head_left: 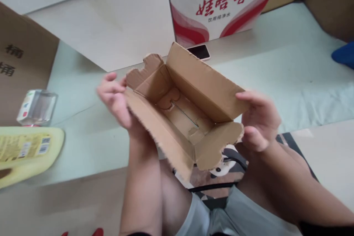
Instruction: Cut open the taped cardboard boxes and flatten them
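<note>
One small brown box (184, 112), open-topped with torn, ragged flaps, is held tilted above the lap, in front of the table (276, 62). Its left end is gripped by the left hand (114, 97), fingers curled over the rim. Its right end is pinched by the right hand (258, 120), fingers laid on the far flap.

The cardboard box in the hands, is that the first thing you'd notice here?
Yes: the open cardboard box sits mid-picture, empty inside, with the left hand and right hand gripping its ends. Behind it stands a white carton with red characters, and a yellow bottle lies at the left edge.
</note>
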Demonstrator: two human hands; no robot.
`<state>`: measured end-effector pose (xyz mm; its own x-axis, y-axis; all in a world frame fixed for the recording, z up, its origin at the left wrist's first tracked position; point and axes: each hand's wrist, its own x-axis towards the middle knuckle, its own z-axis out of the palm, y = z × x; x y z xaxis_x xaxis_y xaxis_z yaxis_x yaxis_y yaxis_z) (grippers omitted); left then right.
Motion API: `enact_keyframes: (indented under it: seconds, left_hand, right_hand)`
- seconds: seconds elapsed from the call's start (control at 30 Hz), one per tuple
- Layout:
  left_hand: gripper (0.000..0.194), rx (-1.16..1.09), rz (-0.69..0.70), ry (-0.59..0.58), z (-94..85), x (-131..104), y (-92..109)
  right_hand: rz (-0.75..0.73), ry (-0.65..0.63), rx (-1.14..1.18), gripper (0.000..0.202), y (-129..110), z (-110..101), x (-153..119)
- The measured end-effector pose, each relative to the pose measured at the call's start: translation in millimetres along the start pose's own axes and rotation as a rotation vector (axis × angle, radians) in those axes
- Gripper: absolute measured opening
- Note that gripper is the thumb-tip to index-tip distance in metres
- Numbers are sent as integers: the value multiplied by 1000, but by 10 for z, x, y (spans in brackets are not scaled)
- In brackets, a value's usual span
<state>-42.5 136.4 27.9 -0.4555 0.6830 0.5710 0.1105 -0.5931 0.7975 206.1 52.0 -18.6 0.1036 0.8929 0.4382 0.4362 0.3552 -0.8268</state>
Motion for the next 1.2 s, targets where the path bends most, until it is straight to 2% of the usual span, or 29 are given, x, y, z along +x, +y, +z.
enact_keyframes:
  seconds: [0.03, 0.1, 0.2, 0.3, 0.33, 0.4, 0.47, 0.53, 0.6, 0.7, 0.83, 1.0, 1.2]
  left_hand:
    - [12, -56, -33, 86, 76, -10, 22]
    - [10, -131, -134, 166, 188, -4, 64]
    - [13, -177, -230, 185, 247, 27, 114]
    - [15, -179, -234, 161, 224, 16, 130]
    - [20, -170, -228, 144, 208, 3, 118]
    - [26, -143, -192, 97, 174, -24, 53]
    - [21, -125, -112, 47, 146, -44, -49]
    - [19, -113, 1, 26, 130, -62, -149]
    - [22, -89, 44, 2, 132, -91, -203]
    - [26, -43, 42, -37, 153, -168, -177]
    - [30, 10, 31, -101, 173, -313, -84]
    - [35, 119, 13, -246, 145, -427, -100]
    - [38, 169, -63, -388, 89, -423, -208]
  right_hand:
    - [-28, -9, 14, 71, 9, -23, 11]
    - [-105, -12, 26, 65, 2, -34, 39]
    - [-152, -32, 46, 64, -64, 24, 69]
    - [-103, -56, 142, 79, -148, 102, 73]
    - [-88, -75, 170, 77, -168, 118, 73]
    - [-101, -142, 203, 59, -185, 130, 77]
    - [-157, -199, 217, 44, -179, 116, 83]
    - [-192, -220, 238, 42, -163, 85, 86]
    - [-197, -215, 242, 41, -148, 44, 78]
    - [-210, -248, 256, 40, -133, -30, 52]
    - [-272, -334, 347, 51, -131, -142, 27]
    - [-216, -334, 320, 29, -148, -247, 11]
    - [-180, -311, 295, 25, -132, -287, -42]
